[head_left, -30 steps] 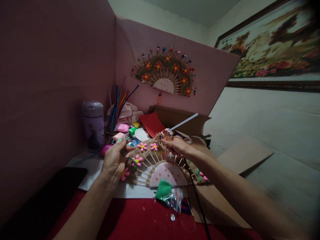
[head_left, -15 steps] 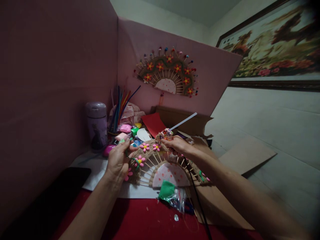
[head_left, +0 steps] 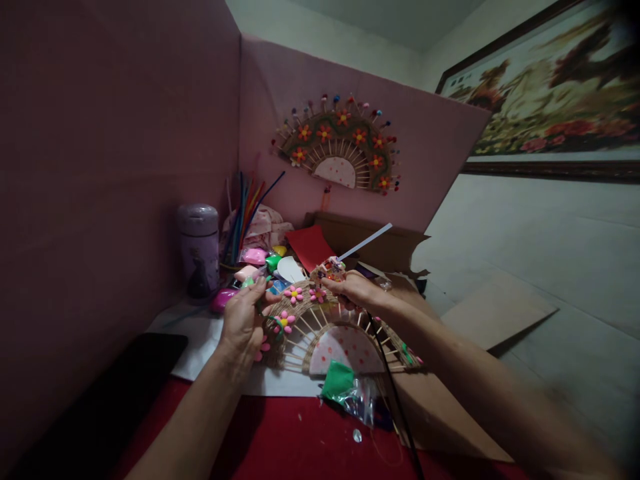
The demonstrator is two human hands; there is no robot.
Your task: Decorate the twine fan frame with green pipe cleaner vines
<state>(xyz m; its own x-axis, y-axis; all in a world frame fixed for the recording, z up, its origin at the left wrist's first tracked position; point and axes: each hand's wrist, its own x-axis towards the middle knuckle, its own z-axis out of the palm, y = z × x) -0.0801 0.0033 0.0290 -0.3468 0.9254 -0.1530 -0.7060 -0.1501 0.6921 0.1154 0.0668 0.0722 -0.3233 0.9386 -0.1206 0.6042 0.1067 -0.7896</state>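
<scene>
In the head view, the whole scene has slid slightly to the right across the picture over the last second, and the left hand (head_left: 243, 317) and right hand (head_left: 357, 290) now stand a little closer together; the change is small, which suggests one careful step going on over the same part of the twine-woven fan (head_left: 345, 343). The fan lies flat on the desk (head_left: 280, 440), below and between the hands, its dotted half-round centre nearer the person than either hand. The left hand is nearly closed, thumb and forefinger seemingly pinching a thin green strip (head_left: 269, 279), just beside the fan's pink clay flower (head_left: 285, 323). The right hand is wrapped around what looks like a gem-studded glue gun (head_left: 329, 269), held above the fan's top edge; a whitish glue stick (head_left: 367, 241) slants up and away from it, and a black cord (head_left: 395, 383) trails down below the hand. Whether the nozzle touches anything cannot be told. Nearer the person than both hands sits a green clay packet (head_left: 338, 380).
</scene>
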